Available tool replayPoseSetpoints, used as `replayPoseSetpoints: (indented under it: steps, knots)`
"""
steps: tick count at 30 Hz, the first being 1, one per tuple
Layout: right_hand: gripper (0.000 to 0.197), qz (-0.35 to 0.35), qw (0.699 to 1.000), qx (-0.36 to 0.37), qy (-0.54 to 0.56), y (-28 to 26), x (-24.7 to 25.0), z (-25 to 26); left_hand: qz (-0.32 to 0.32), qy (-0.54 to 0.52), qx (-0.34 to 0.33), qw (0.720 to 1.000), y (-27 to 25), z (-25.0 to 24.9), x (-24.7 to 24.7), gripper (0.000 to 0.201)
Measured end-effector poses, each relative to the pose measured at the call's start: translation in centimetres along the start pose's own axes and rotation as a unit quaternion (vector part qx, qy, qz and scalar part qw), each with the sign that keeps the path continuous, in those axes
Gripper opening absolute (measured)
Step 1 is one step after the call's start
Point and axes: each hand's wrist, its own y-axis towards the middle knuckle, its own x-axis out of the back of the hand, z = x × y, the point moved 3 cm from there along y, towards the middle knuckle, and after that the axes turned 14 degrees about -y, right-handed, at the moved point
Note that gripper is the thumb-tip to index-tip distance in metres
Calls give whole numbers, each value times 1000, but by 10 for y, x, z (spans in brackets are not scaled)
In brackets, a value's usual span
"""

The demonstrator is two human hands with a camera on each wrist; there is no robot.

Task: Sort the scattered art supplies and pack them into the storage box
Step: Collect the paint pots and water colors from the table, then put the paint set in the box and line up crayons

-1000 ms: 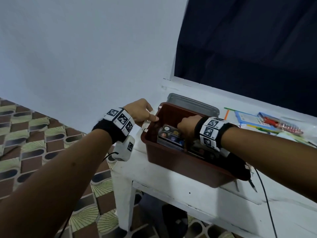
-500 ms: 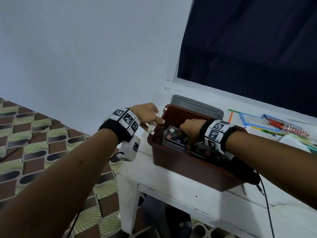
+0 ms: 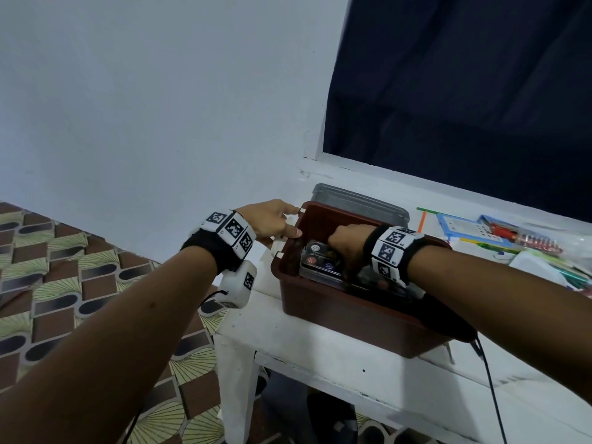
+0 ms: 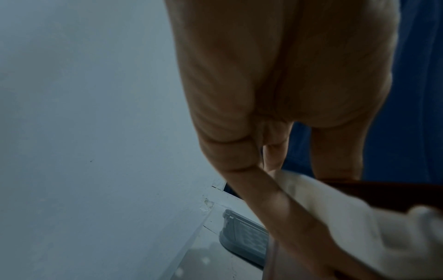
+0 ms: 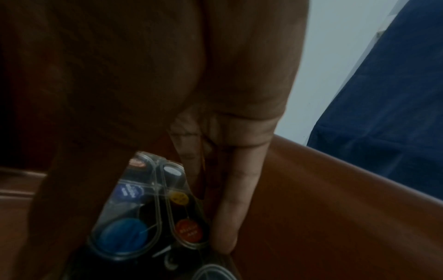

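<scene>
A brown storage box stands at the left end of the white table. My left hand grips the box's left rim at its white latch, thumb over the rim and fingers outside. My right hand is down inside the box. It holds a clear pack of round paint pots against the other contents. In the right wrist view the paint pack sits between thumb and fingers, beside the box's inner wall.
A grey lid lies flat behind the box. Loose supplies lie on the table to the right: an orange pencil, a blue-framed card, a red-topped pack. The table's left edge drops to patterned floor. A cable trails from my right wrist.
Both hands keep their holds on the box rim and the paint pack. The head view has shifted slightly; nothing else has visibly moved.
</scene>
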Motion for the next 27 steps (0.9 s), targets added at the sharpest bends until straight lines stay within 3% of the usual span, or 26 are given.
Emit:
replayPoseSetpoints:
  steps: [11, 16, 19, 23, 27]
  knots:
    - [58, 15, 1000, -3, 18, 3, -2, 0, -20, 20, 2, 1000, -1, -2, -3, 53]
    - [44, -33, 987, -36, 155, -12, 4, -27, -39, 170, 36, 984, 3, -22, 2, 75]
    - [48, -98, 968, -56, 224, -39, 14, -53, -85, 295, -16, 952, 4, -53, 2, 69]
    - [42, -158, 949, -69, 264, -88, 14, -83, -90, 311, -105, 940, 1, -102, -26, 44]
    - [39, -199, 933, -103, 280, -141, -11, -104, -55, 309, -146, 938, 11, -138, -79, 35]
